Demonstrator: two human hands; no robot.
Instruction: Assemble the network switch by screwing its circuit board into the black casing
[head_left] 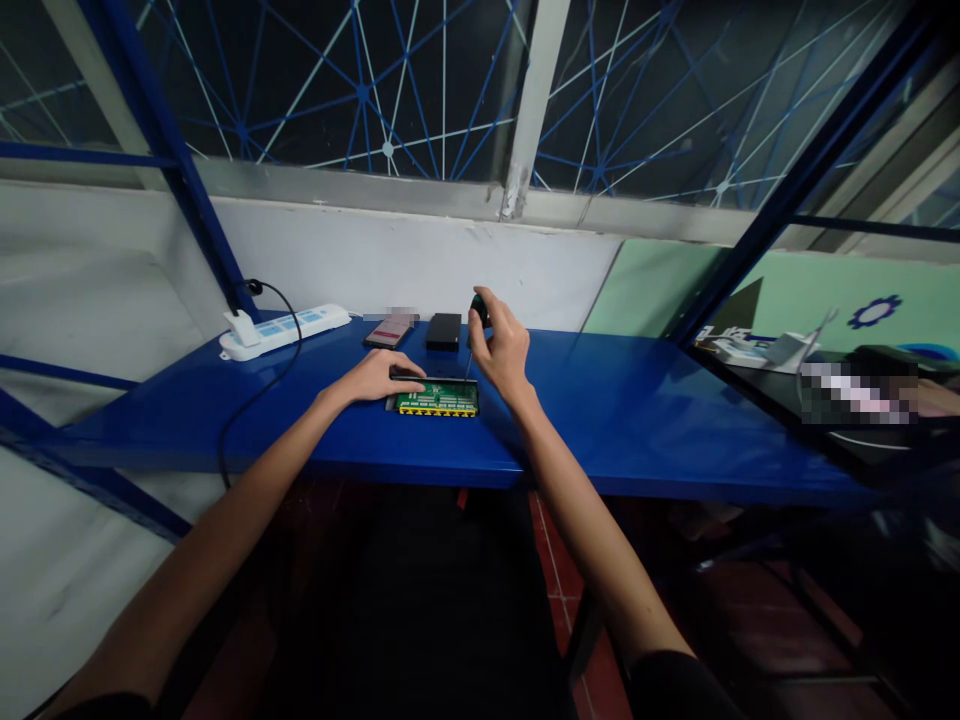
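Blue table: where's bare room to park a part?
Widest patch: between the right forearm and the blue post at right. Smaller: left of the black cable, in front of the power strip. Crowded: the middle, with left hand on circuit board, right hand holding a screwdriver over it; phone and black box behind.

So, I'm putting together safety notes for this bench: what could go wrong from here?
The right hand holds a screwdriver roughly upright at the right end of the green circuit board; a slip might scratch it.
The left hand holds the board's left end, so a skidding tip could jab it.
The black cord hangs over the front edge of the blue table near the left forearm, which might snag it.
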